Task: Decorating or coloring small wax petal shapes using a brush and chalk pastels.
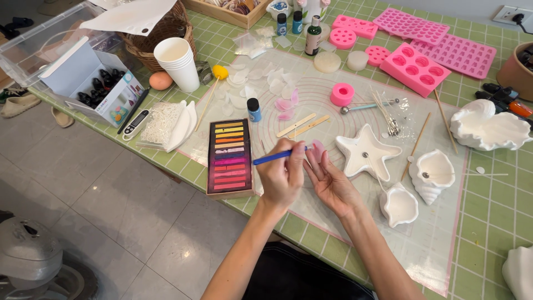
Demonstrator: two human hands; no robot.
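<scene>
Just left of the left hand (282, 180) a box of pastel sticks (229, 157) lies on the tabletop (488, 222), close enough that a nudge from the wrist would likely scatter the sticks. The left hand is clenched around a blue brush (277, 156), tip pointing right. The brush touches a thin pink petal (318, 150) resting on the fingertips of the right hand (332, 180), which is open and flat, palm up, cradling rather than gripping. Too firm a stroke could crack the petal or slide it off. Right of that hand stand a white star dish (367, 151) and shell dishes (432, 175) with upright wicks that a sweeping forearm might tip.
</scene>
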